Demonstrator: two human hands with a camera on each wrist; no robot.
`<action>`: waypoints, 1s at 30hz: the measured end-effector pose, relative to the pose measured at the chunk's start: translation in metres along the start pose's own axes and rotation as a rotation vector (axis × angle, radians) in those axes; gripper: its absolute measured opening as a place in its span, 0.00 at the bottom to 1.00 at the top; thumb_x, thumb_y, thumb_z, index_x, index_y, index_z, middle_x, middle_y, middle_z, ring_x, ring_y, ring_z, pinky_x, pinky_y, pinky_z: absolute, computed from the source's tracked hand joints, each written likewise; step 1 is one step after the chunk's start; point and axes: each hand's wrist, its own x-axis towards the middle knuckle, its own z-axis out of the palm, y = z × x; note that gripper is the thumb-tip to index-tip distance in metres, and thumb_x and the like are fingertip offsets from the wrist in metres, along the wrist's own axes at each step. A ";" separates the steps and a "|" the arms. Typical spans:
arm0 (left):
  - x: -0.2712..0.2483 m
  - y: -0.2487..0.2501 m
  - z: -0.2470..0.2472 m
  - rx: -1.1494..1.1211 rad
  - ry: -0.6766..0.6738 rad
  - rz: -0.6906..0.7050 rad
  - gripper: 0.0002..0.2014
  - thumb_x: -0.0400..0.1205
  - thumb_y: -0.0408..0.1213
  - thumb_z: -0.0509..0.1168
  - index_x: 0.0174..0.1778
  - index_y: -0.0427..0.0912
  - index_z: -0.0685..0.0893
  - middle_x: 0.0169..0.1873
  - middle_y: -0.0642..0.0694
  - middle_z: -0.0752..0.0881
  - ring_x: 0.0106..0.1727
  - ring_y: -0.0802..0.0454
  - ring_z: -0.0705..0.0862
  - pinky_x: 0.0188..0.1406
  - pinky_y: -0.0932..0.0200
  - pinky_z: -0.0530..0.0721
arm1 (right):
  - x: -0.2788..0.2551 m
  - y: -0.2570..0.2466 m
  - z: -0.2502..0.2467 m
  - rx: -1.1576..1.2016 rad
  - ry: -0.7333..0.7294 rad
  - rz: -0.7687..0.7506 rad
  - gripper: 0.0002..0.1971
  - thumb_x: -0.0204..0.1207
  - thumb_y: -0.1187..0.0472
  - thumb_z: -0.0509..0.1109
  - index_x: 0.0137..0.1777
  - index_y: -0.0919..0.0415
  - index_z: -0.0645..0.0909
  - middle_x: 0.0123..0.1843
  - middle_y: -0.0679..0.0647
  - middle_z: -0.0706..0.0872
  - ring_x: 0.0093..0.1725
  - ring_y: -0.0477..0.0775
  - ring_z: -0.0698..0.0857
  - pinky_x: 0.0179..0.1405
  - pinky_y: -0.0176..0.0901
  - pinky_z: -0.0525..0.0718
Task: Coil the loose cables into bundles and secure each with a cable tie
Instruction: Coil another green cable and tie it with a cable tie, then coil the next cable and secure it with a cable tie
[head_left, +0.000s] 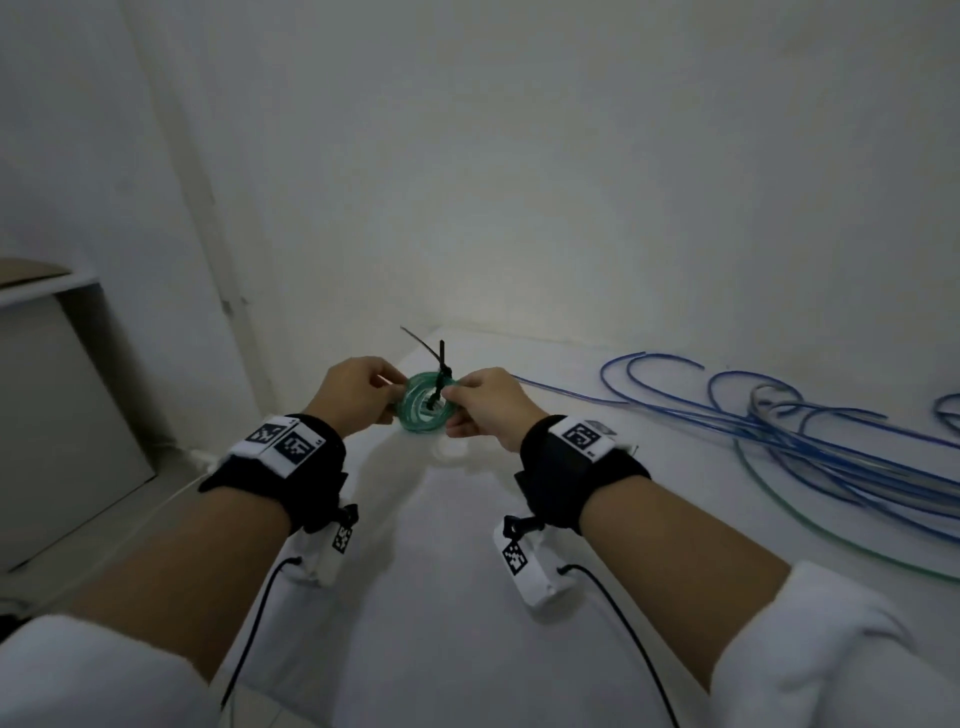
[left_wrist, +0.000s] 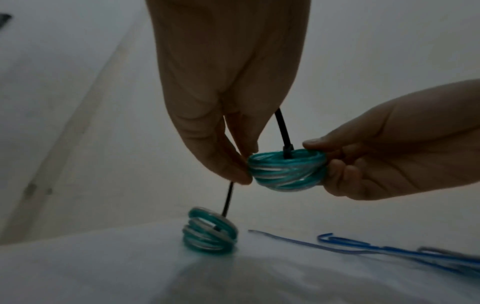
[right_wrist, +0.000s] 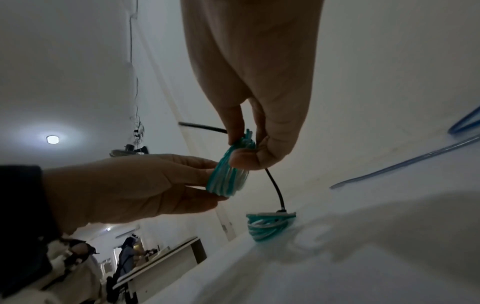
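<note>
A person's two hands hold a small teal coil (head_left: 425, 410) in the air above a white desk (head_left: 467, 597), just in front of the wall. The left hand (head_left: 353, 392) pinches the coil's left side, its fingers (left_wrist: 228, 164) curled against the wound strands; the right hand (head_left: 488, 405) grips the right side, thumb on top and the other fingers (left_wrist: 345, 174) folded beneath. A black tie (head_left: 441, 371) passes through the middle of the coil and stands up from it, its thin tail slanting away to the upper left in the head view. In the left wrist view the tie's strap rises from the coil's top behind the left hand, and a dark length shows again below the left fingertips.

The glossy desk mirrors the scene: a teal reflection (left_wrist: 209, 233) of the coil lies directly below it, seen also in the right wrist view (right_wrist: 270, 226).

To the right on the desk lies a loose tangle of blue cables (head_left: 810, 431), their ends curving in open loops toward the wall, with a green cable (head_left: 841, 540) sweeping along the near edge of the pile. The tangle is well apart from the hands.

Both wrists wear black bands (head_left: 576, 467) carrying printed markers, with white camera units (head_left: 530, 566) slung below them and thin black leads trailing back toward white sleeves (head_left: 831, 654). A grey cabinet (head_left: 57, 415) stands at the far left.
</note>
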 end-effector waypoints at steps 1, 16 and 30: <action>0.004 -0.005 -0.003 0.036 -0.006 -0.020 0.02 0.79 0.30 0.67 0.45 0.36 0.84 0.32 0.44 0.85 0.29 0.53 0.84 0.23 0.71 0.84 | 0.005 0.002 0.005 -0.009 0.003 0.012 0.04 0.79 0.68 0.67 0.48 0.69 0.75 0.32 0.62 0.80 0.26 0.55 0.82 0.31 0.45 0.87; 0.031 -0.037 -0.007 0.225 -0.090 -0.199 0.06 0.78 0.28 0.66 0.34 0.39 0.81 0.33 0.41 0.85 0.30 0.50 0.86 0.28 0.63 0.87 | 0.029 0.012 0.023 -0.234 -0.192 0.113 0.13 0.78 0.77 0.59 0.61 0.80 0.76 0.43 0.71 0.86 0.44 0.66 0.86 0.53 0.59 0.86; 0.006 0.093 0.010 0.064 0.206 0.358 0.03 0.78 0.36 0.64 0.45 0.45 0.82 0.44 0.45 0.88 0.47 0.48 0.86 0.54 0.53 0.82 | -0.037 -0.006 -0.119 -0.454 -0.041 -0.001 0.07 0.79 0.67 0.63 0.53 0.67 0.80 0.46 0.59 0.84 0.40 0.57 0.88 0.42 0.47 0.88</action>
